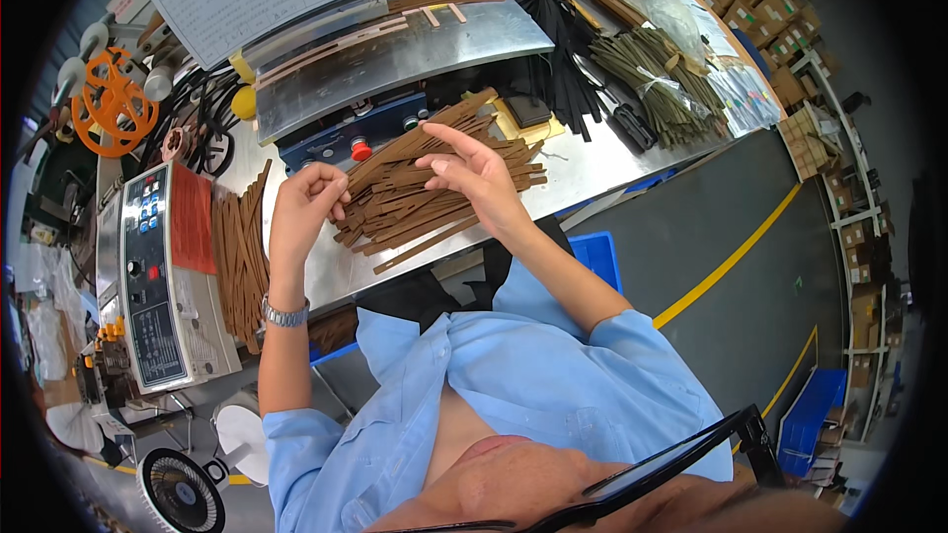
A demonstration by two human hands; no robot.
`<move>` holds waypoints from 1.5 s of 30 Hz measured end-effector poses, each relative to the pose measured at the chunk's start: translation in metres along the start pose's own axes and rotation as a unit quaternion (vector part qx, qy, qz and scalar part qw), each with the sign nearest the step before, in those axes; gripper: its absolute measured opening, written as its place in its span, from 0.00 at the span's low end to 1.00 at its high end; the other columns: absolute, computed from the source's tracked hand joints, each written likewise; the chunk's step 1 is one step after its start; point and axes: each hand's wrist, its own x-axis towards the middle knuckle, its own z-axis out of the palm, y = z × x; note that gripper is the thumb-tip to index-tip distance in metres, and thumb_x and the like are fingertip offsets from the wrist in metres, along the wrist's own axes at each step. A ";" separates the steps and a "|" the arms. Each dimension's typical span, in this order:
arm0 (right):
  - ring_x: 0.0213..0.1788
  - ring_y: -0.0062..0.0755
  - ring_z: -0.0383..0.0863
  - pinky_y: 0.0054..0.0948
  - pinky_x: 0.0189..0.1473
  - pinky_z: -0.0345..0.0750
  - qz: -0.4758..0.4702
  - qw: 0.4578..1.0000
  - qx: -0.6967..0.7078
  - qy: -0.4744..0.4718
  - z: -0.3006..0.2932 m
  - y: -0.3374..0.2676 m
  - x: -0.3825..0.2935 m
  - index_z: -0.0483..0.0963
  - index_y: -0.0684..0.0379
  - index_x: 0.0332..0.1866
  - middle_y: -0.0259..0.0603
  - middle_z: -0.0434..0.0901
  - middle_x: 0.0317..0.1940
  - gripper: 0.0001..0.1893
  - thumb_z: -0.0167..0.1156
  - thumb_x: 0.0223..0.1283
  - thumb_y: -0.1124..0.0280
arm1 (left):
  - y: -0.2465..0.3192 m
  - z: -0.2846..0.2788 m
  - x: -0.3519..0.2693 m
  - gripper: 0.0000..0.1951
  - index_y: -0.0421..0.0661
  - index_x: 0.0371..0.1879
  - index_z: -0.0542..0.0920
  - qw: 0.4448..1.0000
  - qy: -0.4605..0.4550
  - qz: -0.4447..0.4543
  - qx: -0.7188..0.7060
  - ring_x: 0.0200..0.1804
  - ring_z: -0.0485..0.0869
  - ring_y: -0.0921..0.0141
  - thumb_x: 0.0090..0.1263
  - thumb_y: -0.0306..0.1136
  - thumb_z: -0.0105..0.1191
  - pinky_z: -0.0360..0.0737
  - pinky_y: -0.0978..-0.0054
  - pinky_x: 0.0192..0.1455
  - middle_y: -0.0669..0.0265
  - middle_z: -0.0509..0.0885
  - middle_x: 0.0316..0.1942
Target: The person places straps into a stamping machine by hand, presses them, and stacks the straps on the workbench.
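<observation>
Slotted brown leather strips (415, 189) lie in a heap on the metal worktop before me. My left hand (307, 196) is at the heap's left edge, its fingers curled with thumb and forefinger together; whether a strip is between them cannot be told. Over the heap's right part is my right hand (474, 174), fingers apart, thumb and forefinger extended; a strip passes close to its forefinger tip, and contact is unclear. A second pile of brown strips (241, 259) lies left of my left wrist. Behind the heap stands a machine with a metal top (415, 52) and a red push button (361, 149).
A control box (159, 274) with buttons and a knob stands on the left. Bundled olive strips (655, 81), black strips (570, 66) and a black-handled tool (633, 126) lie at the right. A blue bin (598, 259) is below the table edge. A fan (181, 492) stands at lower left.
</observation>
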 end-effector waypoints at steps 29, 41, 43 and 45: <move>0.64 0.25 0.87 0.29 0.62 0.85 -0.047 0.993 -0.044 -0.095 0.037 -0.014 0.007 0.82 0.66 0.63 0.48 0.65 0.86 0.13 0.63 0.79 0.75 | 0.012 -0.013 -0.040 0.08 0.34 0.53 0.88 0.978 0.169 0.098 -0.078 0.42 0.86 0.76 0.80 0.20 0.63 0.82 0.78 0.49 0.67 0.89 0.43; 0.66 0.28 0.86 0.29 0.62 0.86 -0.042 0.988 -0.089 -0.118 0.035 -0.016 0.022 0.81 0.65 0.67 0.48 0.70 0.83 0.16 0.61 0.81 0.76 | 0.018 -0.020 -0.028 0.08 0.33 0.53 0.89 0.972 0.182 0.132 -0.069 0.42 0.86 0.76 0.81 0.21 0.64 0.82 0.79 0.49 0.66 0.89 0.42; 0.67 0.30 0.87 0.29 0.62 0.86 -0.031 0.986 -0.103 -0.130 0.039 -0.019 0.031 0.79 0.65 0.70 0.48 0.71 0.82 0.18 0.60 0.81 0.76 | 0.023 -0.021 -0.022 0.07 0.35 0.53 0.89 0.972 0.179 0.137 -0.061 0.43 0.87 0.77 0.81 0.21 0.63 0.84 0.78 0.49 0.67 0.90 0.43; 0.63 0.31 0.89 0.28 0.59 0.87 0.010 0.981 -0.139 -0.131 0.045 -0.025 0.042 0.74 0.68 0.76 0.48 0.79 0.74 0.22 0.60 0.81 0.77 | 0.032 -0.030 -0.015 0.07 0.35 0.53 0.89 0.968 0.192 0.153 -0.043 0.43 0.88 0.77 0.82 0.22 0.63 0.84 0.79 0.49 0.67 0.91 0.44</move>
